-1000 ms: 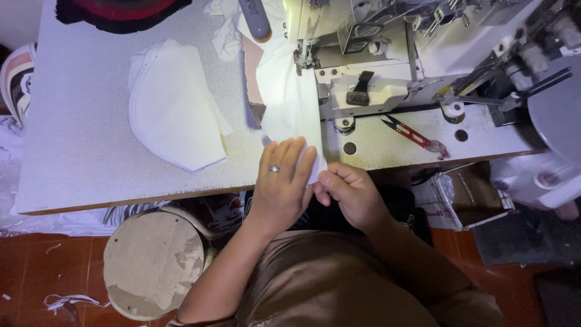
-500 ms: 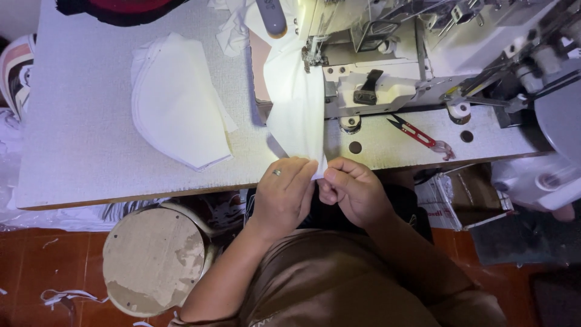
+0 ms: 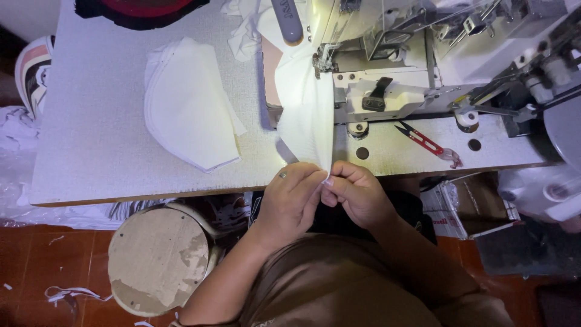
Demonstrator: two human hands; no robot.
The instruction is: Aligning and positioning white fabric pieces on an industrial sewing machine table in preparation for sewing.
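You are pinching the near corner of the white cloth [image 3: 305,112] with both hands now: your left hand [image 3: 290,203] and right hand [image 3: 357,197] are meeting at the table [image 3: 91,121] edge, fingertips closed on the fabric's lower tip. A second ago your left palm was lying flat on the cloth farther up the table; half a second ago it was sliding back toward you. So you are going from smoothing the piece to gripping its end, while its far end is sitting under the foot of the sewing machine [image 3: 387,91], lit by the machine lamp.

Counting what is lying around you: one cloth in hand, one stack [image 3: 187,112] of curved white pieces to your left, too tightly layered to count. One red snips [image 3: 423,140] is resting on the machine bed, one round stool [image 3: 160,257] is standing below the table, and one ring is showing on your left hand.
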